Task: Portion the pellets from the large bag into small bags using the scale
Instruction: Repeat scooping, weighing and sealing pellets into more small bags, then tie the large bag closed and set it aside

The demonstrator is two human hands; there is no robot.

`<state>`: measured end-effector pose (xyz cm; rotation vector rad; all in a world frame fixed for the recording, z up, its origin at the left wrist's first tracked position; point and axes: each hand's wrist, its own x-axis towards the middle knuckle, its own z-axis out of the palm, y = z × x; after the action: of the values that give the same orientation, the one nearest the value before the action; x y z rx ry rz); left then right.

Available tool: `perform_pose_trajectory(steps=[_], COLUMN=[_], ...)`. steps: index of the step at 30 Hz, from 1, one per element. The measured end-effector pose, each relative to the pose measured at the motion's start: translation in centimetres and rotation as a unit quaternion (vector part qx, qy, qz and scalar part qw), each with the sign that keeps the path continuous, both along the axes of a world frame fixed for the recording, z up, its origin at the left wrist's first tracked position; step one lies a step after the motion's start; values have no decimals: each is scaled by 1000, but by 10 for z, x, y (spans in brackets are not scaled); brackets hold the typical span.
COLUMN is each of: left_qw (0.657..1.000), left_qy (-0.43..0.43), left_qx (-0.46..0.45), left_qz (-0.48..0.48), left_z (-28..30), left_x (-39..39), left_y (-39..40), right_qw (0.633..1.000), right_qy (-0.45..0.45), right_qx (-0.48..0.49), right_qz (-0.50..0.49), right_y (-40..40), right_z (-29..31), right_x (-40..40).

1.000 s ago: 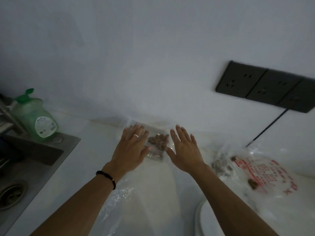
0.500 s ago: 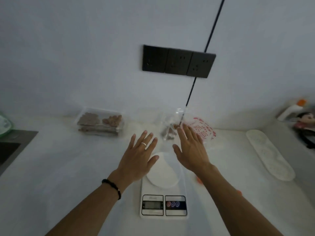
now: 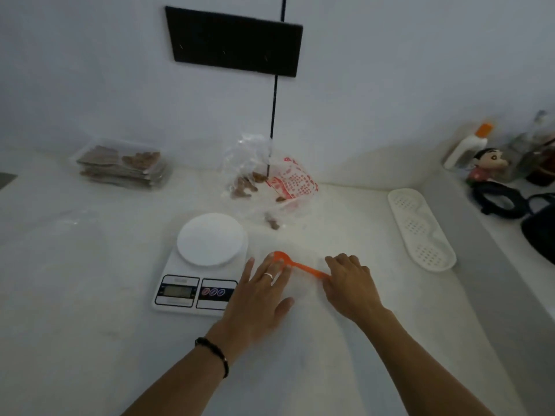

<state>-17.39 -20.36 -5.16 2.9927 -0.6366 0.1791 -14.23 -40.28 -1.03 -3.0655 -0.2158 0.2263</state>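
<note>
A white kitchen scale (image 3: 200,265) sits on the pale counter (image 3: 90,295) at the centre of the view, its round platform bare and its display panel facing the person. At about one o'clock from the scale, against the wall, lies the large clear bag (image 3: 270,181) with red print, slumped open, with brown pellets (image 3: 244,186) showing through the plastic and a few more near its mouth. At eleven o'clock from the scale, well apart from it, rests a stack of small filled bags (image 3: 123,168) holding the same brown pieces. Just beside the scale at three o'clock lies an orange spoon (image 3: 295,265), bowl toward the scale and handle pointing toward four o'clock. The left hand (image 3: 258,301), with a ring and a black wrist band, is spread flat, fingers apart, its fingertips over the spoon's bowl; whether it presses the spoon or a clear sheet beneath cannot be told. The right hand (image 3: 350,285) has its fingers curled down at the handle's end, touching it, though a firm pinch cannot be confirmed. At three o'clock, farther off, lies a white perforated tray (image 3: 420,229), and beyond it at two o'clock stand a white bottle (image 3: 465,145) with an orange cap and a small figurine (image 3: 488,166).
</note>
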Motion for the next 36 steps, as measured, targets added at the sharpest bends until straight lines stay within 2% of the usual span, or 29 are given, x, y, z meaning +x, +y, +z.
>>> perform_pose_trajectory(steps=[10, 16, 21, 29, 33, 36], left_qw=[999, 994, 991, 984, 977, 972], left_qy=[-4, -12, 21, 69, 89, 111], left_qx=[-28, -110, -131, -104, -76, -59], left_qz=[24, 5, -29, -130, -177, -199], left_z=[-24, 4, 40, 57, 49, 33], left_x=[2, 27, 57, 111, 149, 179], left_y=[-19, -43, -79, -179, -235, -264], right_qw=[998, 993, 981, 953, 951, 944], right_qy=[4, -3, -43, -77, -111, -97], right_qx=[62, 117, 169, 169, 129, 134], right_qz=[12, -30, -81, -238, -258, -284], right_y=[-11, -22, -43, -127, -177, -201], right_z=[-29, -13, 15, 35, 27, 13], right_x=[20, 14, 13, 37, 64, 91])
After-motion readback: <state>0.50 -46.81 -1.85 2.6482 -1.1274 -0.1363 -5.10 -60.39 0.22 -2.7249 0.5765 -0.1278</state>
